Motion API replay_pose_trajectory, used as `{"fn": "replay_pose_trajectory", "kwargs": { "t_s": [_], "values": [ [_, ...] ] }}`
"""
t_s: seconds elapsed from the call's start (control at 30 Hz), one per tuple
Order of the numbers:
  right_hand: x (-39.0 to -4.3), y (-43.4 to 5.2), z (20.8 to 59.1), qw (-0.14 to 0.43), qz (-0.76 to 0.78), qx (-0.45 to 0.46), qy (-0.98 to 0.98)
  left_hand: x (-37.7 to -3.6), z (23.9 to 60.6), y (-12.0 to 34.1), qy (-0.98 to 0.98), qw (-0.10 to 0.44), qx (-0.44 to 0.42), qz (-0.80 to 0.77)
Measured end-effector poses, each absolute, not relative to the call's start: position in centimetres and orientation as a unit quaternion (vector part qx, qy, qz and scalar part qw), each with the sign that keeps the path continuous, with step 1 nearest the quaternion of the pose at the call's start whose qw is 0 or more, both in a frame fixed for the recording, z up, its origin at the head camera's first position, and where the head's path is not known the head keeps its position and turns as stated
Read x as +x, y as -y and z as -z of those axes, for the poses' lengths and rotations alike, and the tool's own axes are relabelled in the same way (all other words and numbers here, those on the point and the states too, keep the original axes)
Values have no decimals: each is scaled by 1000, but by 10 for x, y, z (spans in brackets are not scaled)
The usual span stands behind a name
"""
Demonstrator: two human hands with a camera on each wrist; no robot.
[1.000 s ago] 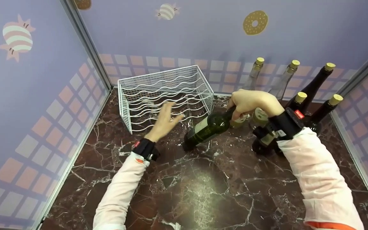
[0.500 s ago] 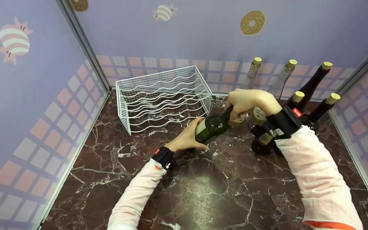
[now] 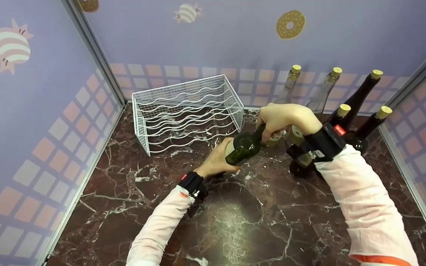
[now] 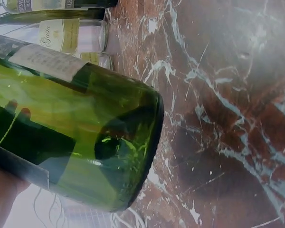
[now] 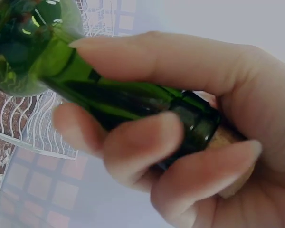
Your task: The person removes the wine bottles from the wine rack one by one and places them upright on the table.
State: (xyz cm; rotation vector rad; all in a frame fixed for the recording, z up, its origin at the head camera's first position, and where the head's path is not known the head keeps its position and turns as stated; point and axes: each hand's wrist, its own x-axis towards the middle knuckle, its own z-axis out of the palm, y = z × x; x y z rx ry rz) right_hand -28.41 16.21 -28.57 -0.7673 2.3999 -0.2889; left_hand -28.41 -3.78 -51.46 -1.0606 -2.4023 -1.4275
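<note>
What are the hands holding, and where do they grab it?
A green bottle, tilted above the table. The right hand grips its neck; the left hand holds its body near the bottom.

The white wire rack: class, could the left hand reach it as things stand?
Probably not freely: the left hand is cupped under the green bottle, though the marble between it and the wire rack lies open.

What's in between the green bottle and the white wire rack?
Nothing: the head view shows only bare marble table between the green bottle and the white wire rack.
</note>
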Motion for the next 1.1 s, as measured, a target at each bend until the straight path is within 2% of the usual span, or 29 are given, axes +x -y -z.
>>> {"fn": "replay_pose_trajectory", "kwargs": {
  "t_s": [0.2,0.3,0.43,0.67,0.83,0.93,1.1],
  "values": [
    [-281,-160,281,309,126,-261,-906,-283,514,35,790,78,-358,492],
    [-283,-161,278,275,127,-300,-905,-283,514,32,784,77,-355,503],
    [-286,-164,272,201,151,-365,-896,-283,516,31,782,77,-344,514],
    [-287,-173,274,102,339,-377,-856,-282,516,32,784,96,-318,524],
    [-282,-178,282,29,452,-350,-820,-279,512,29,768,82,-278,571],
    [-275,-176,285,10,474,-331,-816,-277,509,27,764,73,-254,589],
    [-270,-172,297,14,509,-322,-798,-268,496,25,758,75,-240,602]
  ]
}}
